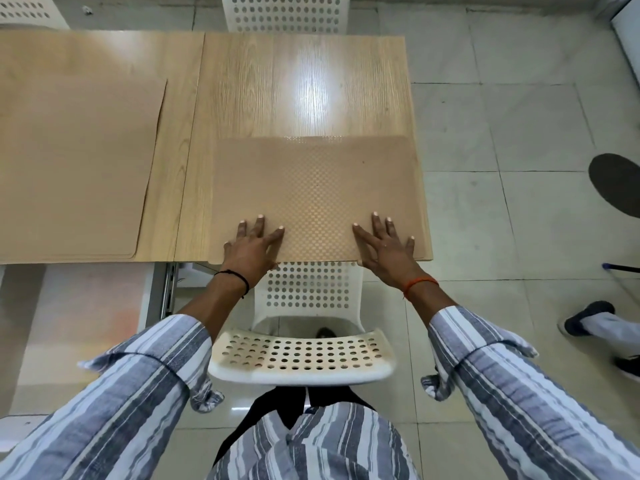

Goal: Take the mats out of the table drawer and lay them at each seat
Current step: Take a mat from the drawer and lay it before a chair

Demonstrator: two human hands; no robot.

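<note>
— The mats?
— One tan checkered mat lies flat at the table's near edge — a stack of mats sits well left.

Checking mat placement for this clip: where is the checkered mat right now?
In the head view, the checkered mat lies flat at the near right end of the wooden table, under both hands, directly above the white perforated chair.

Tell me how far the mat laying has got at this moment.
In hand: both hands, left hand and right hand, press flat on a checkered mat at the seat with the white perforated chair. A stack of mats lies on the left tabletop, apparently still to distribute. The far chair has no mat before it. The drawer looks open at the left.
</note>
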